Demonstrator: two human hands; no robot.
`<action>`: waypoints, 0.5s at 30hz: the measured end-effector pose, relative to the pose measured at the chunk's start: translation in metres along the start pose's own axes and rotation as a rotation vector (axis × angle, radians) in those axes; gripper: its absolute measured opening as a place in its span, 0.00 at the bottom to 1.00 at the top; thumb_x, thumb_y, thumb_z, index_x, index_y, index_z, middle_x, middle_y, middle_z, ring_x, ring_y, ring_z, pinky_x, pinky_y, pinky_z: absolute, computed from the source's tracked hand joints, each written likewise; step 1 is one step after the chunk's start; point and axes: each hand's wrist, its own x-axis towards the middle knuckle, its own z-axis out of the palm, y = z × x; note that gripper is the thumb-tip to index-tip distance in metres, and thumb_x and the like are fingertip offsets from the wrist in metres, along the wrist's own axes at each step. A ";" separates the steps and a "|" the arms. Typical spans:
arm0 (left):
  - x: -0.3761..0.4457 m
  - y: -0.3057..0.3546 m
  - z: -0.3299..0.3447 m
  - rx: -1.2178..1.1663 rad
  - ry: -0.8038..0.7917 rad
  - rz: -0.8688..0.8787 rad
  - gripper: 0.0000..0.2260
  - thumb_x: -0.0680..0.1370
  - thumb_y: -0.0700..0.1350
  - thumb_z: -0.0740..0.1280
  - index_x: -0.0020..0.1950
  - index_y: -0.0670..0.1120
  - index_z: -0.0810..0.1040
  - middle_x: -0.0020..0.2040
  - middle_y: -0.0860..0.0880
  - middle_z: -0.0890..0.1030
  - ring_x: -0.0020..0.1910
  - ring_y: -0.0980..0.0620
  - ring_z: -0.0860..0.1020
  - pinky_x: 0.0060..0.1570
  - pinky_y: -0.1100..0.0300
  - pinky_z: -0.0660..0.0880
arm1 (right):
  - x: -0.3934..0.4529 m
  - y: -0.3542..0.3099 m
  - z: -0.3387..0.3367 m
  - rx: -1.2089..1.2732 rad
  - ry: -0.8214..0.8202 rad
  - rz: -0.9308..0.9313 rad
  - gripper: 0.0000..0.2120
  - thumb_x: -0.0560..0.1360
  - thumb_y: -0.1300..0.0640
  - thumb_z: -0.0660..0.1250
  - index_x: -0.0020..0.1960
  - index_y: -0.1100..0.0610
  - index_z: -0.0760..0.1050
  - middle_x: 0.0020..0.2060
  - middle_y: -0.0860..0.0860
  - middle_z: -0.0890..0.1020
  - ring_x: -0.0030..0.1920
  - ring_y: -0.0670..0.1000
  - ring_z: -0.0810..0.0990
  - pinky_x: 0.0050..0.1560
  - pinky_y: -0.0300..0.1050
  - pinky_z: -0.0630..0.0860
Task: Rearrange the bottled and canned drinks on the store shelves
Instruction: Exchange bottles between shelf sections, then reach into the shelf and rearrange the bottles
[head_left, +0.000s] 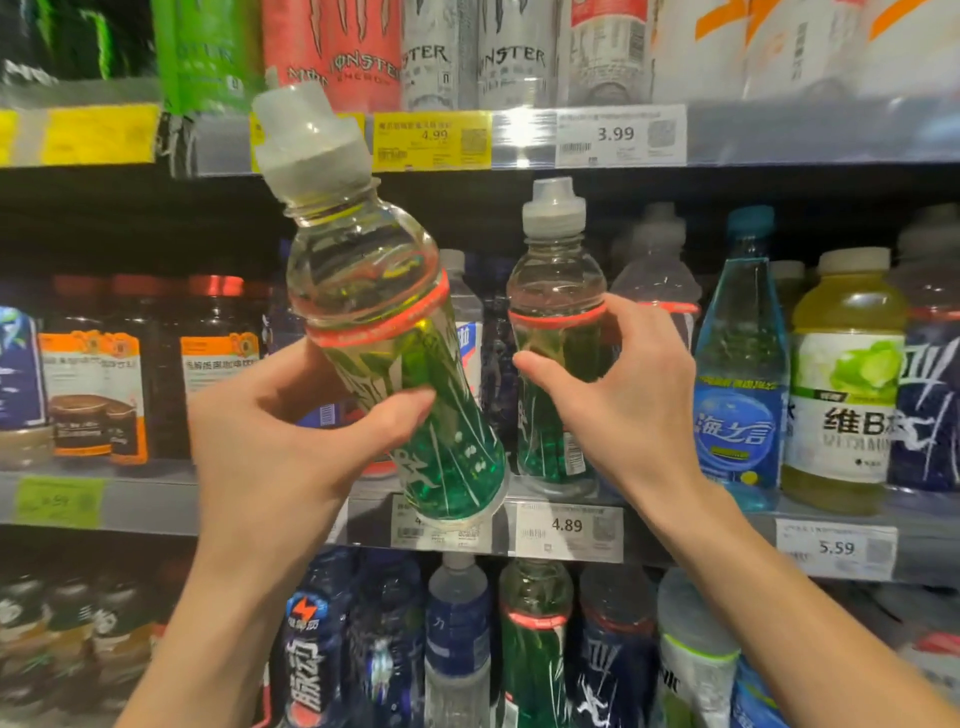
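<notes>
My left hand (291, 447) grips a green-labelled sports bottle (384, 312) with a grey cap, lifted off the shelf and tilted to the left in front of the middle shelf (156, 501). A second bottle of the same kind (556, 291) stands upright at the shelf's front edge. My right hand (618, 395) curls around its label, thumb at its front left and fingers at its right side.
Monster cans (337, 52) line the top shelf. Dark coffee bottles (218, 358) stand left on the middle shelf; a blue bottle (740, 364) and a yellow-green vitamin drink (844, 384) stand right. Several dark blue bottles (457, 639) fill the lower shelf. Price tags (569, 530) line the rails.
</notes>
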 end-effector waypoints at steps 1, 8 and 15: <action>0.000 -0.001 0.000 0.005 -0.012 0.005 0.15 0.61 0.45 0.80 0.47 0.50 0.85 0.43 0.55 0.87 0.44 0.55 0.86 0.46 0.65 0.81 | 0.000 -0.001 0.000 -0.017 0.013 -0.002 0.31 0.66 0.43 0.80 0.63 0.53 0.77 0.52 0.48 0.78 0.50 0.40 0.72 0.53 0.31 0.69; -0.002 -0.008 0.003 0.018 -0.017 0.007 0.14 0.62 0.49 0.83 0.46 0.54 0.88 0.43 0.56 0.87 0.42 0.57 0.85 0.45 0.63 0.81 | 0.003 -0.002 0.001 -0.207 0.023 -0.105 0.41 0.68 0.42 0.79 0.73 0.56 0.66 0.55 0.55 0.83 0.56 0.59 0.81 0.54 0.55 0.78; -0.002 -0.012 0.006 -0.002 -0.018 -0.024 0.13 0.60 0.51 0.82 0.43 0.57 0.87 0.41 0.57 0.87 0.39 0.59 0.84 0.42 0.65 0.80 | 0.010 -0.007 0.006 -0.483 0.001 -0.095 0.31 0.71 0.39 0.75 0.64 0.58 0.73 0.58 0.54 0.72 0.57 0.58 0.75 0.39 0.48 0.67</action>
